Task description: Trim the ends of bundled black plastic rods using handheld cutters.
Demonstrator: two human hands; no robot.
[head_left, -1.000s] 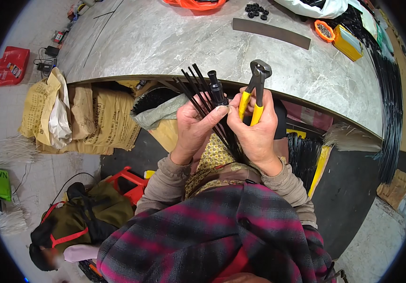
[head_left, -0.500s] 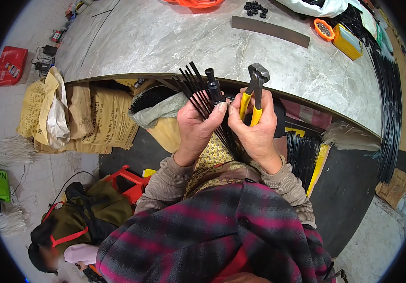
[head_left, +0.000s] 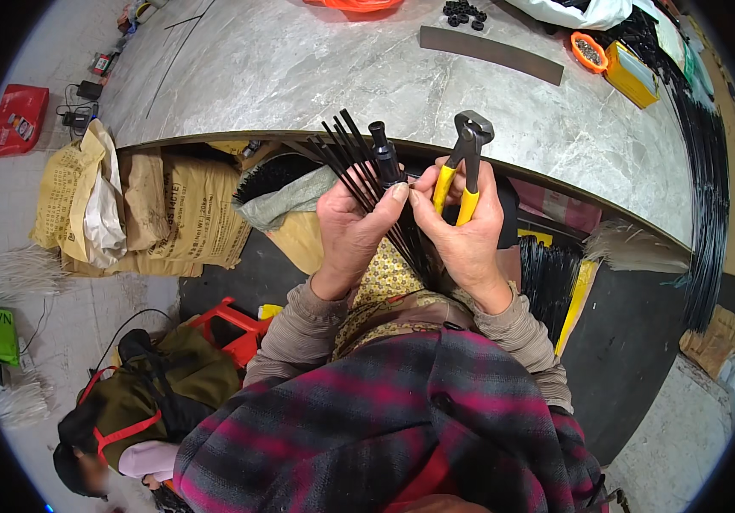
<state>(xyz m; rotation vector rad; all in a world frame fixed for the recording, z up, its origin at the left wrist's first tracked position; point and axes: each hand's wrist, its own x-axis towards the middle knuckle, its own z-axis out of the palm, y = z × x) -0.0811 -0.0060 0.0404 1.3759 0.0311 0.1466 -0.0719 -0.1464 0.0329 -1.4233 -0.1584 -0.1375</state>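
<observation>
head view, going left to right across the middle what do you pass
red bag → tan sacks → left hand gripping black rods → right hand holding yellow-handled pincers → yellow box

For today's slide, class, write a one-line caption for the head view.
Left hand grips a fan of thin black rods while right hand holds yellow-handled pincers before a marble table.

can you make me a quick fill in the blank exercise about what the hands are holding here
1. The right hand holds pincers with ____ handles.
2. The left hand grips a fanned bundle of thin ____ rods.
3. Both hands are raised in front of the edge of a grey ____ table.
4. A small orange bowl sits beside a ____ box on the table.

Missing words: yellow; black; marble; yellow
</observation>
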